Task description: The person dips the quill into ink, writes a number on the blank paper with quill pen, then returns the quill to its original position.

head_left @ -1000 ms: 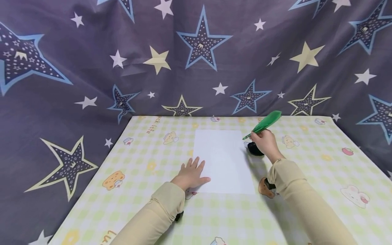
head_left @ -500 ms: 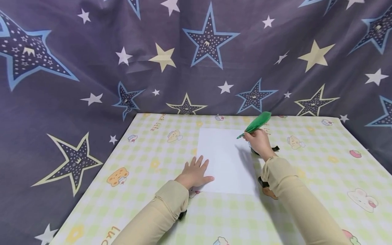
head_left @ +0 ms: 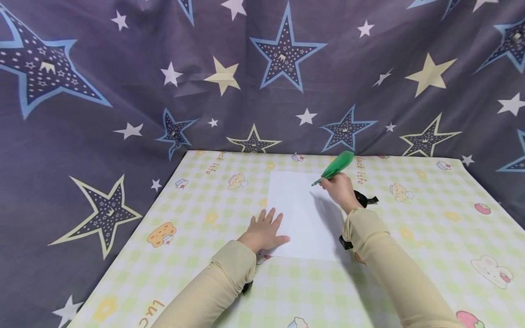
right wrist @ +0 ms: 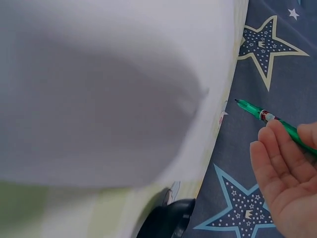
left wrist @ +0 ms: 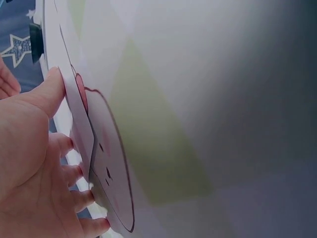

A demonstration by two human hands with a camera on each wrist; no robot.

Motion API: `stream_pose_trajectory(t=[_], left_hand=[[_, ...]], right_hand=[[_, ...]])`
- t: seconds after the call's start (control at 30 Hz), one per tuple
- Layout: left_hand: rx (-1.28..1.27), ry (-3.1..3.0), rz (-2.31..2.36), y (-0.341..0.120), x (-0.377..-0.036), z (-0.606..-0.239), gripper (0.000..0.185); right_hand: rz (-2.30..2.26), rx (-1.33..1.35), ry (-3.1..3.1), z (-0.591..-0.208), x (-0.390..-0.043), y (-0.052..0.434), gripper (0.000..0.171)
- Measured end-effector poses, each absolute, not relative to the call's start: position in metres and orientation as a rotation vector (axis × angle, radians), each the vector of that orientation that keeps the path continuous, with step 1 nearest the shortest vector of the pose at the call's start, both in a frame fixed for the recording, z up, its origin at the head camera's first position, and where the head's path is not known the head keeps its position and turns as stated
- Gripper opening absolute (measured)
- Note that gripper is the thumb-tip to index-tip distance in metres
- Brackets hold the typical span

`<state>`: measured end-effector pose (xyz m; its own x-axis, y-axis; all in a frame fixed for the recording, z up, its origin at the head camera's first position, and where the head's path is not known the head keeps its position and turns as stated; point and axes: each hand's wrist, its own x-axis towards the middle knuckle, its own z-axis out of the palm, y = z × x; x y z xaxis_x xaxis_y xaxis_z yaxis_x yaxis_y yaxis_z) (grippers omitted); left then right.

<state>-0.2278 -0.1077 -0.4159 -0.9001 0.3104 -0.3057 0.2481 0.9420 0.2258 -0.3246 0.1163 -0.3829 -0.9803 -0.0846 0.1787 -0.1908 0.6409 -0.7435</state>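
The right hand (head_left: 339, 190), with the green feather pen (head_left: 334, 167) pinched in it, has been carried leftward, away from the black ink pot (head_left: 362, 199) it was over a second ago. The pot, earlier half hidden beneath the hand, is now uncovered just to the hand's right. The pen tip, formerly beside the paper's right edge, is now held above the white paper (head_left: 301, 214), near its far right corner.

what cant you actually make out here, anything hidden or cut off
- Black ink pot: head view, mostly behind the right hand; right wrist view cuts it at the bottom edge.
- Feather pen: nib too small in the head view.
- Paper: any marks, washed out in every view.
- Left hand: left wrist view crops it.
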Motion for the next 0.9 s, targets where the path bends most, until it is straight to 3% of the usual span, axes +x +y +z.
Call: stream_pose_trajectory(t=[0.9], left_hand=[[0.396,2.773,0.232,-0.109,-0.226,-0.417,0.074]], right_hand=[[1.240,0.177,-2.801,-0.397,-0.342,0.100,0.025]])
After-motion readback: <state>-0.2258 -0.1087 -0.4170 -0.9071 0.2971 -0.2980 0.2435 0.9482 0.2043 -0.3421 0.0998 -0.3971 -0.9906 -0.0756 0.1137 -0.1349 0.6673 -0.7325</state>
